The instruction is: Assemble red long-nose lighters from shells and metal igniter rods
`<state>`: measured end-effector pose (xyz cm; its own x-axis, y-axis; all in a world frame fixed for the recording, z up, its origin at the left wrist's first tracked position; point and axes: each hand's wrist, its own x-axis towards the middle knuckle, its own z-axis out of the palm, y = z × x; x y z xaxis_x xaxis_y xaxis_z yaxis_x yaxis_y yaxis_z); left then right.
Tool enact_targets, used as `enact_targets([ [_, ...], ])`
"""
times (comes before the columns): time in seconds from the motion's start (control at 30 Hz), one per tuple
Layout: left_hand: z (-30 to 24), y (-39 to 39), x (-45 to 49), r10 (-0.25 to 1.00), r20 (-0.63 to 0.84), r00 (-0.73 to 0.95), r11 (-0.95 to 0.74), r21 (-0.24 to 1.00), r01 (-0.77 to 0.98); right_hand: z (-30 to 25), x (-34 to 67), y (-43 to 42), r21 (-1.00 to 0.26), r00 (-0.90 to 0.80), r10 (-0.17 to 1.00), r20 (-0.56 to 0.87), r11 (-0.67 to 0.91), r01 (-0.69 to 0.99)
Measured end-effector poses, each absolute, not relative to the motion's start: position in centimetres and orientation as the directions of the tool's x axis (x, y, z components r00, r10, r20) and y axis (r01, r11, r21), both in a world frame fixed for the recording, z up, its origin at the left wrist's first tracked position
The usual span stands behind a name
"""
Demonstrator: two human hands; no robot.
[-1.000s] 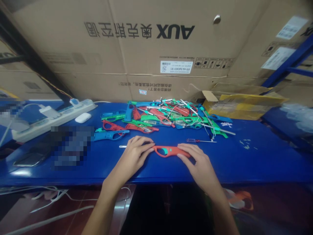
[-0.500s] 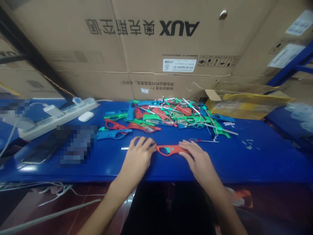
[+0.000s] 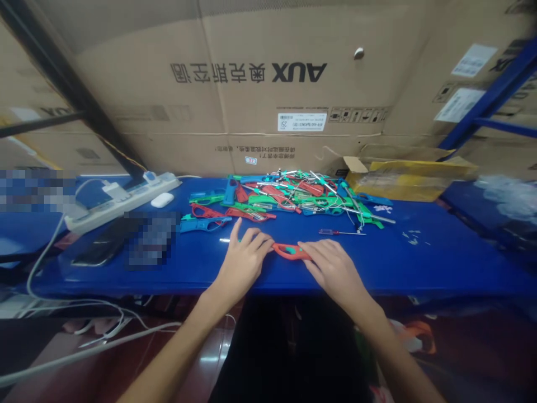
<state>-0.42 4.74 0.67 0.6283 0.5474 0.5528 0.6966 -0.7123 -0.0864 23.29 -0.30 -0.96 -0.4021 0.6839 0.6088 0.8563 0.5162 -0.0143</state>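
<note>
A red utility lighter [image 3: 289,251] with a green trigger lies across both hands near the front of the blue table. My left hand [image 3: 246,258] is closed on its barrel end, with one finger raised. The metal tip of the lighter pokes out to the left of that hand. Wrapped over the handle end is my right hand [image 3: 333,267], its fingers bent and hiding that end. Just behind the right hand, a screwdriver [image 3: 331,232] with a red clear handle rests on the table.
Behind the hands is a heap of red, green and blue lighter shells, metal tubes and wires [image 3: 293,193]. A power strip [image 3: 121,201], a white case [image 3: 162,200] and a dark phone [image 3: 104,240] are at left. A yellow-taped carton [image 3: 403,179] stands back right; small bits [image 3: 413,238] lie nearby.
The camera view has shifted. My hands are slightly closer together, with less of the lighter showing between them. One finger of my left hand has lifted.
</note>
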Motion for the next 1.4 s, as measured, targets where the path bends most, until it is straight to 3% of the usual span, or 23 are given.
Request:
enact_targets([
  [0.1, 1.9, 4.5, -0.4, 0.490, 0.574, 0.656, -0.736, -0.131, 0.664, -0.5, 23.3, -0.6, 0.060, -0.422, 0.644, 0.638, 0.506, 0.861],
  [0.17, 2.6, 3.7, -0.3, 0.443, 0.677, 0.587, -0.722, -0.118, 0.681, -0.4, 23.3, -0.9, 0.019, -0.374, 0.628, 0.682, 0.496, 0.868],
  [0.27, 2.2, 1.6, 0.1, 0.284, 0.921, 0.268, -0.713, 0.016, 0.701, -0.1, 23.2, -1.6, -0.123, -0.277, 0.641, 0.715, 0.506, 0.854],
  [0.33, 1.1, 0.2, 1.1, 0.240, 0.971, 0.023, -0.740, 0.168, 0.651, 0.2, 22.9, -2.3, -0.207, -0.222, 0.649, 0.728, 0.516, 0.831],
  [0.4, 0.1, -0.6, 2.4, 0.377, 0.894, -0.242, -0.734, 0.447, 0.510, 0.6, 22.4, -2.9, -0.280, -0.167, 0.657, 0.735, 0.519, 0.808],
  [0.43, -0.1, -0.8, 3.1, 0.508, 0.801, -0.315, -0.713, 0.597, 0.368, 0.8, 22.1, -3.3, -0.322, -0.137, 0.667, 0.732, 0.517, 0.793],
  [0.47, -0.2, -0.7, 3.8, 0.654, 0.699, -0.289, -0.673, 0.712, 0.197, 1.0, 21.8, -3.6, -0.368, -0.107, 0.680, 0.725, 0.514, 0.775],
  [0.53, 0.2, -0.4, 5.0, 0.871, 0.489, -0.037, -0.489, 0.858, -0.159, 1.3, 21.0, -4.2, -0.455, -0.055, 0.710, 0.702, 0.506, 0.733],
  [0.63, 1.5, 0.1, 6.1, 0.900, 0.369, 0.231, -0.233, 0.856, -0.461, 1.8, 19.9, -5.0, -0.584, -0.001, 0.775, 0.632, 0.477, 0.657],
  [0.77, 2.7, 0.1, 6.7, 0.916, 0.329, 0.229, -0.119, 0.769, -0.629, 2.1, 19.0, -5.6, -0.737, 0.051, 0.865, 0.499, 0.393, 0.551],
  [0.87, 3.0, 0.2, 6.6, 0.937, 0.300, 0.179, -0.088, 0.700, -0.708, 1.9, 18.8, -5.9, -0.780, 0.076, 0.890, 0.449, 0.349, 0.520],
  [0.97, 3.2, 0.4, 6.2, 0.949, 0.282, 0.138, -0.085, 0.653, -0.753, 1.4, 18.9, -6.2, -0.779, 0.067, 0.900, 0.431, 0.334, 0.530],
  [1.2, 3.9, 0.4, 5.9, 0.978, 0.162, 0.134, -0.015, 0.690, -0.724, 1.2, 17.7, -6.6, -0.672, 0.110, 0.798, 0.593, 0.416, 0.612],
  [1.4, 4.4, 0.5, 6.5, 0.967, 0.121, 0.226, 0.085, 0.679, -0.729, 1.8, 17.0, -6.8, -0.780, 0.133, 0.870, 0.474, 0.345, 0.522],
])
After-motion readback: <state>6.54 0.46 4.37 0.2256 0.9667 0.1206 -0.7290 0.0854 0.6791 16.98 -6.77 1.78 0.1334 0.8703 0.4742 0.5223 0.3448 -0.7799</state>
